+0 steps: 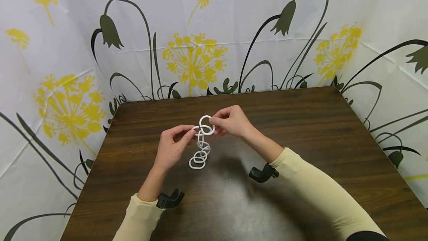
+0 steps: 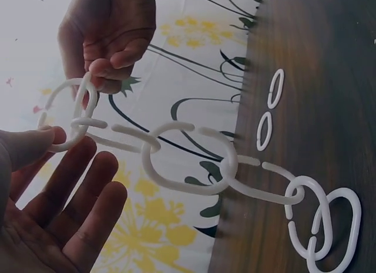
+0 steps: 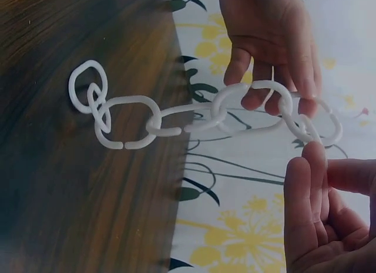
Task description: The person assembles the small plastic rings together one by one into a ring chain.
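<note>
- Linking or unlinking the top link (image 1: 205,116) seems in hand; right hand (image 1: 233,121) pinches it, left hand (image 1: 170,146) pinches the neighbouring link (image 1: 195,127), other fingers spread.
- White chain (image 2: 191,189) hangs between and below the hands.
- Next likely calls for steady pinches, aligning gaps.

text: none legible | labels, brands: none legible | numbers: none legible | signs: none legible
</note>
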